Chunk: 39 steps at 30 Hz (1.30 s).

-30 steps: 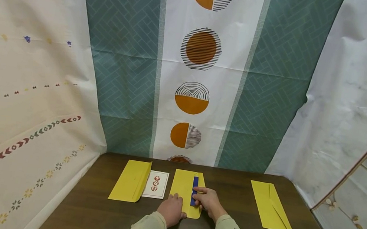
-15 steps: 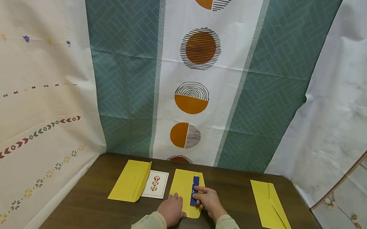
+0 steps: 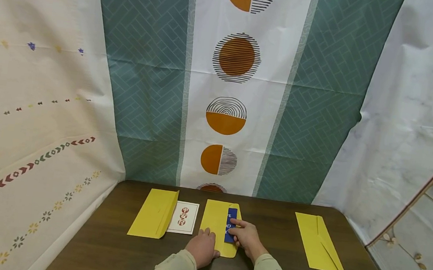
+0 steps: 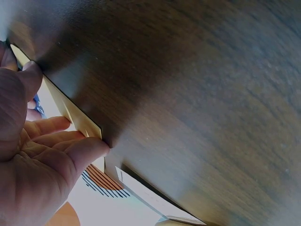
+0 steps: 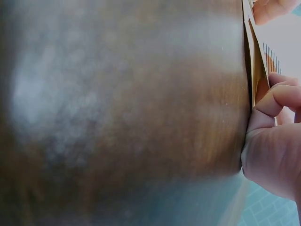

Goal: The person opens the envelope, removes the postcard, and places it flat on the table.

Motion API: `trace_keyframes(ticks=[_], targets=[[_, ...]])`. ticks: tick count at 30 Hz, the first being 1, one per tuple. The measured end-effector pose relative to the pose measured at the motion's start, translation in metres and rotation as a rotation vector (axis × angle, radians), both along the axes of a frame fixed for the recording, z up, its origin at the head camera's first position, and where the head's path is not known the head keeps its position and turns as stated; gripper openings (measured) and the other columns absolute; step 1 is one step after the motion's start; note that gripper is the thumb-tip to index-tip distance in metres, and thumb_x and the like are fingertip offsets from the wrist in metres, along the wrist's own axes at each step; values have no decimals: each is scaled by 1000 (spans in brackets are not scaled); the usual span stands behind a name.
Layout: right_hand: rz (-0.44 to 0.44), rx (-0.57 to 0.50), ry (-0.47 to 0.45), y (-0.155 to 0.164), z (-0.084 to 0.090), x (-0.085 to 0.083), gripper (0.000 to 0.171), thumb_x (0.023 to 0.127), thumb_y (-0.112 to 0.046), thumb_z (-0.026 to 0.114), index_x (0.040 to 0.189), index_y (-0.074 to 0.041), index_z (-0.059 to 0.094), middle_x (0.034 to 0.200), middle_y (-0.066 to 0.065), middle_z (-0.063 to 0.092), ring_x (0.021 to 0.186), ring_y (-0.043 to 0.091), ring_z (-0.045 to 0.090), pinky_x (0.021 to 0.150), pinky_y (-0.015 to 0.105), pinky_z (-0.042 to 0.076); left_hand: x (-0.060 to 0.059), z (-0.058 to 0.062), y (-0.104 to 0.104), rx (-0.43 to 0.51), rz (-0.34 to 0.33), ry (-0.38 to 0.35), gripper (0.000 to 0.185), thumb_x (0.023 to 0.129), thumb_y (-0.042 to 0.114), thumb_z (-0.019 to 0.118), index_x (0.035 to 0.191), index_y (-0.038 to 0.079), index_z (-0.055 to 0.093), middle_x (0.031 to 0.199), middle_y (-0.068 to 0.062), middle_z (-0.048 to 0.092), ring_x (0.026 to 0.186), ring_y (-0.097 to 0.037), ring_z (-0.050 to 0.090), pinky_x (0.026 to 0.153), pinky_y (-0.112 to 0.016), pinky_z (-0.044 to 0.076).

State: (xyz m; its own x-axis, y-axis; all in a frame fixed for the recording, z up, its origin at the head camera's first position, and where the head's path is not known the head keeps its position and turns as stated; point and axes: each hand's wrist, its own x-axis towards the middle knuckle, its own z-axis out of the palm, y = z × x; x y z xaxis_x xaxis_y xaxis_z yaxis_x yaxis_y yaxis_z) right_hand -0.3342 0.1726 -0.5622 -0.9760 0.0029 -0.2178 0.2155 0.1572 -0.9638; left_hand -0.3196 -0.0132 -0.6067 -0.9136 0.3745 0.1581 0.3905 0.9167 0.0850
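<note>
My left hand (image 3: 202,248) lies flat, fingers straight, pressing the near end of the middle yellow envelope (image 3: 215,223) against the table's front edge area, while my right hand (image 3: 247,238) curls its fingertips onto the blue card (image 3: 230,225) that sits partly tucked along that envelope's right side. The dark wooden table (image 3: 266,263) also carries a second yellow envelope (image 3: 154,213) near its back left corner with a white patterned card (image 3: 184,217) just beside it, and a third yellow envelope (image 3: 319,242) toward the right edge. Patterned cloths (image 3: 229,88) hang behind and to both sides.
</note>
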Motion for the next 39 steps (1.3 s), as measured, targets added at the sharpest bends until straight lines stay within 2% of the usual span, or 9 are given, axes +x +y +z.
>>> trace_keyframes(ticks=[5,16,20,27,29,32,34,37,39], targets=[[-6,-2,-2,-1,-1,1,50,97,-6,73,146,-4,64,92,6,68,60,9,51,56,20,44,3,5,0,5,3,-52,64,95,57,76,124,0,70,118,-16,69,97,-30,62,86,-42,63],[-4,43,0,1,3,3,49,98,-8,73,146,-4,64,92,6,68,56,11,48,55,23,42,3,-1,0,-6,11,35,60,91,55,81,116,2,71,106,-11,66,91,-26,60,76,-38,61],[8,100,4,2,7,3,47,99,-9,74,145,-4,65,96,7,72,55,12,47,54,24,40,10,9,-1,-30,8,45,58,92,55,80,116,4,72,104,-9,66,88,-24,59,73,-38,60],[19,195,1,7,12,5,44,99,-11,75,142,-5,68,98,7,72,63,16,53,58,26,42,40,53,-1,-27,17,-7,54,95,48,79,118,0,68,109,-12,64,94,-27,58,81,-39,60],[23,202,-2,8,13,5,44,99,-12,74,143,-6,68,97,6,71,64,16,54,59,27,42,44,55,-1,-36,19,-14,56,96,48,77,122,0,66,115,-13,63,100,-29,59,88,-40,60],[26,205,-3,9,13,6,44,99,-12,74,143,-6,68,97,6,71,65,16,55,59,26,42,45,52,-1,-37,30,-122,68,100,54,70,140,0,59,142,-18,59,129,-35,58,111,-47,53],[28,208,-1,10,12,6,44,100,-11,74,142,-5,68,97,7,71,65,16,55,59,26,43,45,49,-1,-36,47,-226,79,101,62,63,153,4,50,161,-18,48,149,-37,47,124,-54,40],[20,210,-11,11,10,4,42,100,-12,74,141,-6,69,98,7,72,65,17,56,59,26,43,45,44,-3,-33,67,-335,90,100,73,54,164,11,39,175,-14,32,164,-36,28,131,-63,24],[17,212,-17,11,9,2,41,100,-12,74,141,-6,69,99,8,72,64,17,56,58,26,43,46,41,-5,-29,67,-366,95,99,78,50,167,14,34,178,-12,26,166,-35,22,131,-67,19]])
